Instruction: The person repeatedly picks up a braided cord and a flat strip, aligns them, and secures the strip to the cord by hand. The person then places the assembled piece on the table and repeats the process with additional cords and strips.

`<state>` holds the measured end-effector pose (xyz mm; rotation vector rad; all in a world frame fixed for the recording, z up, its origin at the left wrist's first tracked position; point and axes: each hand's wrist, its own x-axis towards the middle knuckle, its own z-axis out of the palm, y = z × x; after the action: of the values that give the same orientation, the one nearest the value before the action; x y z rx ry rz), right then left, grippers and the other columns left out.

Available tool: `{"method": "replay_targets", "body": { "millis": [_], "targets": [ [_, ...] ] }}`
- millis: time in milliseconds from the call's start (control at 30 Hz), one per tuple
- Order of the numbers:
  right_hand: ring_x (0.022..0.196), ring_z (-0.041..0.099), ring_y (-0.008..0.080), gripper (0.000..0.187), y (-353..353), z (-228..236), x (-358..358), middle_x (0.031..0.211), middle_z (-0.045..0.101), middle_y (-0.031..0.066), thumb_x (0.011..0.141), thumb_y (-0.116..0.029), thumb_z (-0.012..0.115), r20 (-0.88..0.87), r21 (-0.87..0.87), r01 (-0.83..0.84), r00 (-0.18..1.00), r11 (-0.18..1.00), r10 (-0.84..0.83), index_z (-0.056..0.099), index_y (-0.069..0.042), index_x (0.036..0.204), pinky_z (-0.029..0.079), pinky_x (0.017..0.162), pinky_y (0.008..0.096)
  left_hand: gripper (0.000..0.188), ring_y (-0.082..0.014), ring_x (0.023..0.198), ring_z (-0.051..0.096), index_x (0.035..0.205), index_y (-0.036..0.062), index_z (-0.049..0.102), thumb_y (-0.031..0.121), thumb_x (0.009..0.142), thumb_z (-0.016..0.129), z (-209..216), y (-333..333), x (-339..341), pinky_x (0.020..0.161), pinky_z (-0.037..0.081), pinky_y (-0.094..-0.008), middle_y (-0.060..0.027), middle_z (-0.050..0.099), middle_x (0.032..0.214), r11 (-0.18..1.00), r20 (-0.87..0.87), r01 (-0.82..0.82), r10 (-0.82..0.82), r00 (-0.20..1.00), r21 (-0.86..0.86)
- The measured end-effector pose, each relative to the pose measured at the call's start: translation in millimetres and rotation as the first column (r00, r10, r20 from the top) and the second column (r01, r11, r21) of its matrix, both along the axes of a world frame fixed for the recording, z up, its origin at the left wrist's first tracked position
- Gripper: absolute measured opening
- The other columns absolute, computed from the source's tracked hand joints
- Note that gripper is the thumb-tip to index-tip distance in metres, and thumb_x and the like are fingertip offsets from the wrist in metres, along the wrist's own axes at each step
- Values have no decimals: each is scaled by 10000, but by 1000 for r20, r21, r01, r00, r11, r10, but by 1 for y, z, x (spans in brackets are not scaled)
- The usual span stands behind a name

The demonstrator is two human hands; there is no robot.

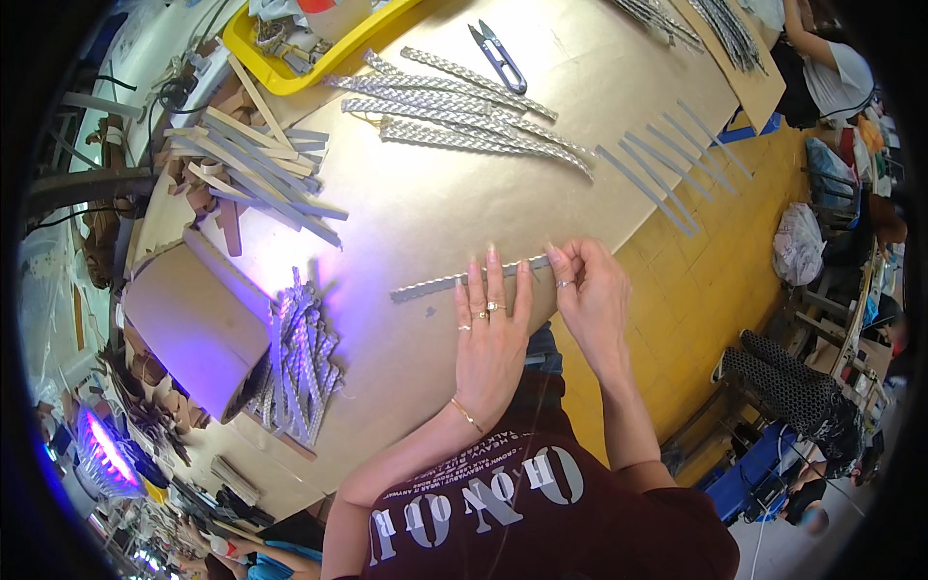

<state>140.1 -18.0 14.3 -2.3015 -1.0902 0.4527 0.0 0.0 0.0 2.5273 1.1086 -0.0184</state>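
Strip (pixel 430 284) lies pressed under both hands

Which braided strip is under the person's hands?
The single braided strip lying alone near the table edge: the left hand presses on it and the right hand pinches its end. The others sit in piles, untouched.

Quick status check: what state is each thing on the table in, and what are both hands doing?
Left hand: flat, fingers pressing the braided strip.
Right hand: pinching the strip's end.
Braided strip: laid out straight on the table.
Snips: lying untouched.
Braided pile: loose at the far side.
Yellow tray: filled with odds and ends.
Cardboard roll: lying on its side.
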Motion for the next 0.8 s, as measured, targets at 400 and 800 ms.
{"method": "replay_targets", "body": {
  "millis": [400,800],
  "targets": [
    [604,552,229,246,-1,3,-10,665,554,48,915,-318,697,67,-68,120,991,990,-116,615,-86,908,380,626,374,757,-279,1467,297,1545,174,340,487,905,596,2,22,-71,1201,131,-539,-105,292,1607,989,0,-149,149,989,-4],
    [573,444,188,244,-10,-5,-4,638,449,32,948,-217,657,-38,76,194,981,978,-191,600,-44,1110,391,575,335,785,-360,1483,238,1528,17,301,416,926,607,-10,17,-80,1201,152,-516,-198,260,1599,970,210,-238,244,947,-52]
  ]
}}
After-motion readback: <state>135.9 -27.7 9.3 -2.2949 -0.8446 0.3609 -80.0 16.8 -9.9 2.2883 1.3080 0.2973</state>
